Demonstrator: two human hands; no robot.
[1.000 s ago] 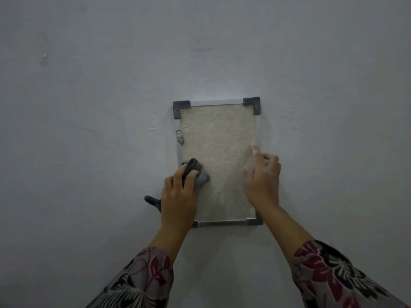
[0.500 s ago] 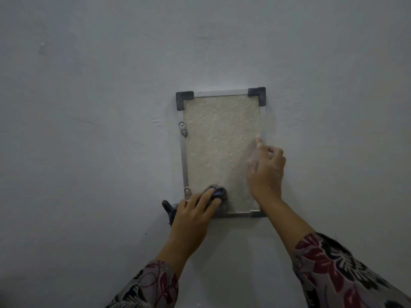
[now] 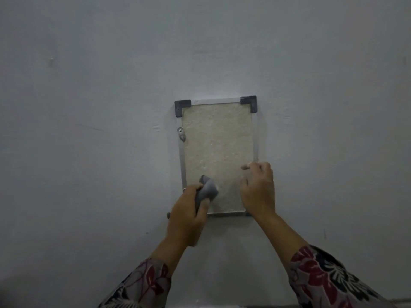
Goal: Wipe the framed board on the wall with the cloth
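Observation:
A small framed board (image 3: pixel 219 138) hangs upright on the grey wall; it has a beige textured face, a thin metal frame and black corner caps. My left hand (image 3: pixel 188 216) is shut on a bunched grey cloth (image 3: pixel 208 188), which presses against the board's lower left area. My right hand (image 3: pixel 258 188) rests on the board's lower right edge with fingers curled, holding nothing. The two lower corner caps are mostly hidden behind my hands.
A metal mounting clip with a screw (image 3: pixel 181 134) sits on the frame's left side near the top. The plain grey wall (image 3: pixel 100 107) surrounds the board. Floral sleeves cover both forearms at the bottom.
My left hand with the cloth went down from the board's middle left to its bottom edge, then back up a little. My right hand has slid lower along the right edge.

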